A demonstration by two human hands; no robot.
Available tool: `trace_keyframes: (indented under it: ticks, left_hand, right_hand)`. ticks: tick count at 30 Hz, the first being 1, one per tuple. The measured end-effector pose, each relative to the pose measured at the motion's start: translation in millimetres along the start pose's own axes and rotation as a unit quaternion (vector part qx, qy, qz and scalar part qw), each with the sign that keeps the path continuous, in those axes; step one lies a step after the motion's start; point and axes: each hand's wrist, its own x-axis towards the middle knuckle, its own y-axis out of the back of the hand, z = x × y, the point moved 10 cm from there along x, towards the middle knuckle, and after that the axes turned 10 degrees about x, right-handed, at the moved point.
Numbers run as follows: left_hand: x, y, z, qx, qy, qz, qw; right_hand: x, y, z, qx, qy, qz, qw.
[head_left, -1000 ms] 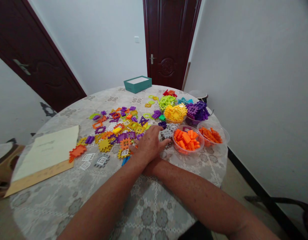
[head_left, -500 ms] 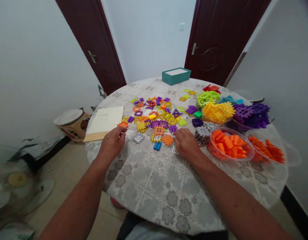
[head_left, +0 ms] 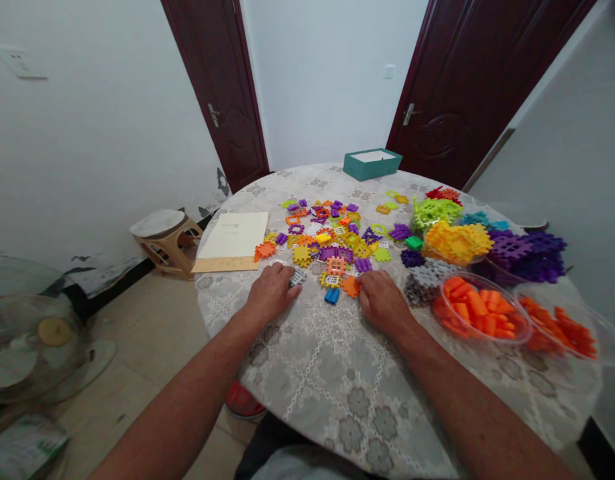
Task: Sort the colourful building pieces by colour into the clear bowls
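My left hand (head_left: 271, 291) rests on the table with curled fingers. Its thumb and forefinger close around the near side of a grey lattice building piece (head_left: 298, 276). My right hand (head_left: 384, 301) is closed, with the fingertips at the right edge of a flat orange building piece (head_left: 350, 287); whatever lies under the palm is hidden. Between the hands are a blue connector piece (head_left: 332, 296), a yellow window-like piece (head_left: 330, 280) and an orange lattice piece (head_left: 336, 265). Many purple, yellow, orange and white pieces lie scattered beyond them.
On the right stand clear tubs with orange connectors (head_left: 480, 307), orange flat pieces (head_left: 562, 330) and yellow pieces (head_left: 457, 240), beside purple pieces (head_left: 530, 250). A booklet (head_left: 234, 233) lies on the left. At the back sits a green box (head_left: 372, 165).
My left hand has moved right and nearer, from beside an orange piece to the grey piece. My right hand has shifted slightly left to the flat orange piece. The view has turned left.
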Motion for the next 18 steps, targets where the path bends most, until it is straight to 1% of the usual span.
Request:
trace_keyframes:
  ticks: [2,5,8,9,10,11,13,14,15,16,18]
  left_hand:
    - [-3,3.7,0,-0.018,-0.009,0.022,1.0]
    - [-19,16.5,8,-0.075,-0.045,0.095,0.992]
    - [-42,28.4,32,-0.131,-0.104,0.146,0.975]
    - [-50,31.1,42,-0.14,-0.124,0.155,0.97]
    - [-56,32.9,52,-0.145,-0.14,0.16,0.966]
    - [-62,33.8,62,-0.148,-0.154,0.163,0.963]
    - [-69,33.7,76,-0.151,-0.177,0.166,0.958]
    - [-71,32.9,80,-0.151,-0.186,0.166,0.956]
    - [-72,31.7,83,-0.151,-0.194,0.165,0.955]
    - [-73,30.2,85,-0.153,-0.201,0.162,0.954]
    - [-72,26.6,85,-0.166,-0.209,0.146,0.953]
  right_hand:
    - [0,2,-2,0.004,0.003,0.003,1.0]
    - [1,10,-14,0.04,0.021,0.015,0.999]
    - [0,22,-31,0.14,0.027,0.036,0.989]
    - [-1,22,-35,0.192,0.017,0.026,0.981]
    - [-2,18,-38,0.253,0.001,0.004,0.968]
    - [-3,11,-41,0.318,-0.022,-0.027,0.948]
    - [-7,-5,-46,0.438,-0.07,-0.089,0.892]
    - [-9,-11,-47,0.483,-0.092,-0.111,0.864]
    - [-11,-15,-47,0.515,-0.109,-0.128,0.841]
    - [-13,-17,-46,0.535,-0.122,-0.145,0.823]
    - [-17,-17,-43,0.552,-0.134,-0.192,0.8]
